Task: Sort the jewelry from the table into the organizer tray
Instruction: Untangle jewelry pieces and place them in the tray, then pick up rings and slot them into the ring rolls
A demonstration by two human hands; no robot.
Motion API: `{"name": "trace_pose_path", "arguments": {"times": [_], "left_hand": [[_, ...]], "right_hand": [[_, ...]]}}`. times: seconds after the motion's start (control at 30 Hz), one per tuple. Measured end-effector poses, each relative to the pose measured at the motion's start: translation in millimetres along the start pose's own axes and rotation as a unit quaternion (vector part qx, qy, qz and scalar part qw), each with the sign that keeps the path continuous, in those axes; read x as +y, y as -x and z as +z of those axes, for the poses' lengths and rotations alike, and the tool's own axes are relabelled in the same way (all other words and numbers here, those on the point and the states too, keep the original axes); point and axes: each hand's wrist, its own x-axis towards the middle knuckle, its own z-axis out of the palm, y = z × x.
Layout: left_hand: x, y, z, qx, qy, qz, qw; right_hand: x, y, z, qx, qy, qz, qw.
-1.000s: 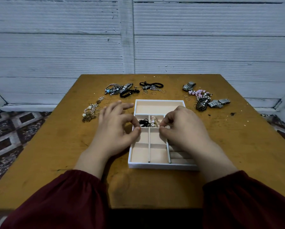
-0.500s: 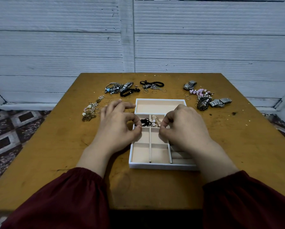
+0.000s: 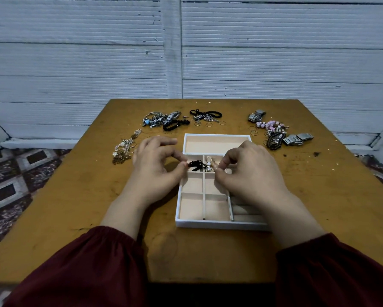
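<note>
A white organizer tray [image 3: 218, 225] with peach compartments lies at the table's centre. In its middle row lies a bracelet with a black cord [image 3: 196, 164] and pale beads [image 3: 211, 165]. My left hand [image 3: 157, 171] hovers at the tray's left wall, with thumb and forefinger pinching the cord's left end. My right hand [image 3: 253, 173] covers the tray's right side and pinches the beaded end. Loose jewelry lies around the tray: a flowery pile [image 3: 123, 149] to the left, silver bracelets [image 3: 160, 120], and pink beads [image 3: 272, 126].
At the table's back lie a black bead bracelet [image 3: 176, 125], a black cord with chain and rings [image 3: 206, 116], a metal watch [image 3: 256, 115] and a watch band [image 3: 298, 138]. A ribbed white wall stands behind the table. Patterned floor shows on the left.
Both hands stay over the tray's middle row. The fingertips have drawn slightly apart, so more of the black cord shows between them.
</note>
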Motion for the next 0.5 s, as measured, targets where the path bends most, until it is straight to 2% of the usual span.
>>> {"name": "trace_pose_path", "arguments": {"times": [0.17,0.33,0.5], "left_hand": [[-7,-2,-7,0.089,0.058,-0.012,0.994],[-3,-3,-13,0.136,0.075,-0.014,0.988],[-15,-6,-27,0.172,0.061,-0.026,0.983]], "right_hand": [[-16,-5,4,0.066,-0.039,-0.016,0.997],[-45,-18,10,0.092,-0.109,-0.078,0.987],[-67,-41,20,0.071,-0.117,-0.118,0.984]]}}
